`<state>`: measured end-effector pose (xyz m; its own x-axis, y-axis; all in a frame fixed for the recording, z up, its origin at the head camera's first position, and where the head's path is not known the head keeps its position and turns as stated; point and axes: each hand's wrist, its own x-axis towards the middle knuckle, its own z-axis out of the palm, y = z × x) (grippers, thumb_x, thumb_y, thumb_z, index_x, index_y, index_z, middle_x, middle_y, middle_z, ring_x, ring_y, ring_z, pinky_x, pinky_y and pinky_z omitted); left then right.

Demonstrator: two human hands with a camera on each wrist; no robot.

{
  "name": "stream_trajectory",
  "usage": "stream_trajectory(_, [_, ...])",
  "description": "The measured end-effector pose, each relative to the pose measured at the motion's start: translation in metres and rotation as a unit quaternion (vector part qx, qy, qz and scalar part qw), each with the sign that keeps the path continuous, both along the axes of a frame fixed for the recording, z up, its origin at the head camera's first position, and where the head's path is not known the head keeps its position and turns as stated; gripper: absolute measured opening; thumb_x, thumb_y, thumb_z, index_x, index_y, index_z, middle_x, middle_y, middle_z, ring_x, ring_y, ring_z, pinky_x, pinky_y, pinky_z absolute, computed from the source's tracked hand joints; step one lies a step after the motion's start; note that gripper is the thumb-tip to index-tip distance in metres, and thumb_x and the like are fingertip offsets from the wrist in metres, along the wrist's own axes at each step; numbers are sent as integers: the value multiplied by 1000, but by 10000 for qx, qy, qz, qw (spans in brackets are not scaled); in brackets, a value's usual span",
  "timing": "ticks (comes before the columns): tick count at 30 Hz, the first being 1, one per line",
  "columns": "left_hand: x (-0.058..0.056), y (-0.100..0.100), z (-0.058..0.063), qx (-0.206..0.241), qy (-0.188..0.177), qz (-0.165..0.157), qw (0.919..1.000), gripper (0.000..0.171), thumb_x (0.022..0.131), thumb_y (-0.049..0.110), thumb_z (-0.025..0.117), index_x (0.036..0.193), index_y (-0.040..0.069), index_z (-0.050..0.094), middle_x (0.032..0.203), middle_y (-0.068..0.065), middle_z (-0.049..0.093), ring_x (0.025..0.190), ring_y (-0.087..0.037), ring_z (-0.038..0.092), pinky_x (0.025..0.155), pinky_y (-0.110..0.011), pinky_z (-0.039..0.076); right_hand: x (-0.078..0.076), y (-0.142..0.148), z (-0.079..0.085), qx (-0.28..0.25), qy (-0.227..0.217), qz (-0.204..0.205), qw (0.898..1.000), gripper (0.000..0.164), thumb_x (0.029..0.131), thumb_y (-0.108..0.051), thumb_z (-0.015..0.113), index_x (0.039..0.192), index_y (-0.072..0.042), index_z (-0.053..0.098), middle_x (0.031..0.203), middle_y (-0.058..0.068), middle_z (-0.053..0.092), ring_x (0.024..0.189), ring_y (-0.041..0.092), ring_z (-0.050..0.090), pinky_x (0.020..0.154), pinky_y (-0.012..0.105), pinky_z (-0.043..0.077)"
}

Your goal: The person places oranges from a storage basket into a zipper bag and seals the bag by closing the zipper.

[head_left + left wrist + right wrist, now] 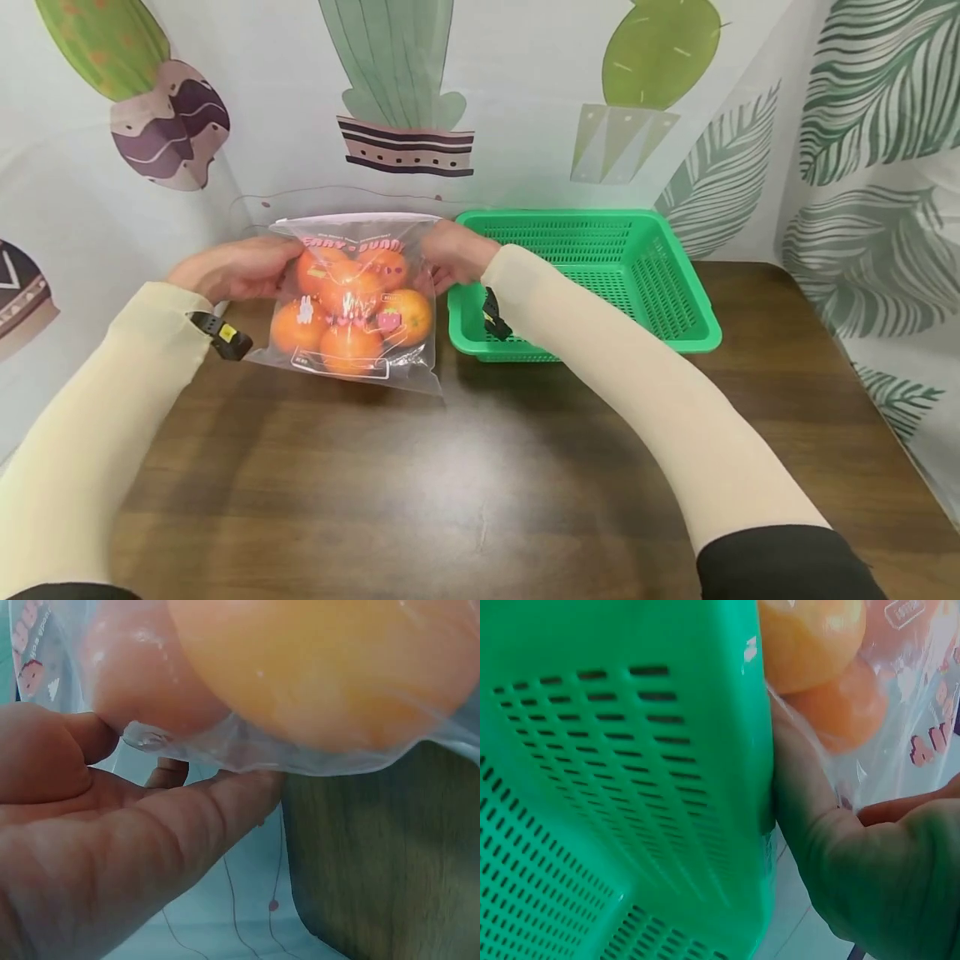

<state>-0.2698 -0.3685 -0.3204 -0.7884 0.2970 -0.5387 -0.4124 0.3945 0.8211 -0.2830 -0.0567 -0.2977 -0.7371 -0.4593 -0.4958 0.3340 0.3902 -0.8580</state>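
Note:
A clear zip bag [415, 367] with pink and white print stands on the table, filled with several oranges [352, 348]. At its left side, my left hand [243, 265] grips the bag, thumb in front and fingers behind, as the left wrist view shows around the plastic near an orange [330, 667]. My right hand [459, 250] pinches the bag's upper right edge. In the right wrist view that hand [885, 870] lies between the bag and the basket wall, its far fingertips partly hidden by the bag.
A green plastic basket [585, 346] with slotted walls stands right of the bag, close beside my right hand. The brown wooden table [465, 483] extends in front. Behind hangs a white cloth [525, 92] printed with cacti and leaves.

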Motion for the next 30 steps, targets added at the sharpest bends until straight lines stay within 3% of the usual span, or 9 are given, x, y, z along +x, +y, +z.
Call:
stream_trajectory(4, [-6, 2, -3, -138, 1, -28, 9999, 42, 117, 29, 18, 136, -1, 41, 104, 2, 68, 97, -11, 67, 89, -31, 60, -7, -5, 3, 393, -75, 163, 9991, 41, 109, -3, 48, 150, 3, 43, 105, 25, 64, 80, 30, 66, 105, 48, 58])
stream_trajectory(8, [-11, 3, -6, -345, 5, -34, 9994, 43, 117, 29, 19, 140, -2, 39, 109, 1, 66, 100, -12, 66, 89, -32, 59, -10, -11, 5, 719, -140, 187, 9971, 48, 110, -2, 46, 157, 2, 36, 118, 27, 64, 85, 33, 67, 105, 46, 58])
stream_trajectory(12, [-11, 1, -7, -531, 12, -6, 9986, 44, 117, 27, 20, 143, -4, 36, 113, -1, 63, 101, -11, 64, 89, -32, 60, -12, -18, 7, 958, -246, 102, 9950, 48, 112, -6, 40, 159, 0, 33, 134, 29, 62, 91, 34, 69, 103, 44, 59])
stream_trajectory(17, [-11, 1, -10, -719, 65, -12, 9974, 49, 116, 26, 19, 150, -8, 29, 129, -11, 55, 109, -15, 61, 94, -33, 59, -11, -26, 8, 1180, -296, 8, 9926, 42, 113, -9, 40, 154, -2, 42, 137, 27, 61, 89, 30, 67, 102, 41, 60])
stream_trajectory(20, [-12, 3, -13, -797, 13, -21, 9968, 55, 116, 27, 16, 158, -10, 18, 148, -23, 43, 127, -25, 55, 108, -42, 54, -9, -29, 7, 1284, -188, 115, 9915, 34, 112, -8, 43, 144, -1, 50, 130, 21, 61, 84, 25, 61, 93, 34, 62])
stream_trajectory(24, [-15, 7, -18, -830, -89, 62, 9965, 61, 116, 29, 11, 163, -8, 2, 163, -30, 25, 147, -38, 37, 123, -55, 38, -7, -32, 2, 1438, 115, 240, 9892, 29, 110, -10, 48, 137, -2, 55, 121, 15, 57, 78, 21, 54, 70, 26, 55])
stream_trajectory(27, [-19, 9, -22, -890, -95, 60, 9960, 62, 115, 31, 10, 163, -6, 0, 162, -30, 25, 147, -38, 36, 123, -54, 39, -7, -33, -3, 1566, 372, 258, 9866, 32, 112, -14, 43, 139, -2, 55, 124, 15, 59, 76, 22, 53, 62, 26, 52])
stream_trajectory(30, [-21, 10, -25, -977, -35, 25, 9952, 60, 115, 31, 12, 162, -6, 6, 157, -28, 32, 139, -33, 44, 114, -45, 49, -8, -34, -6, 1685, 537, 262, 9839, 34, 113, -15, 41, 139, -1, 57, 129, 17, 59, 77, 23, 53, 61, 26, 51])
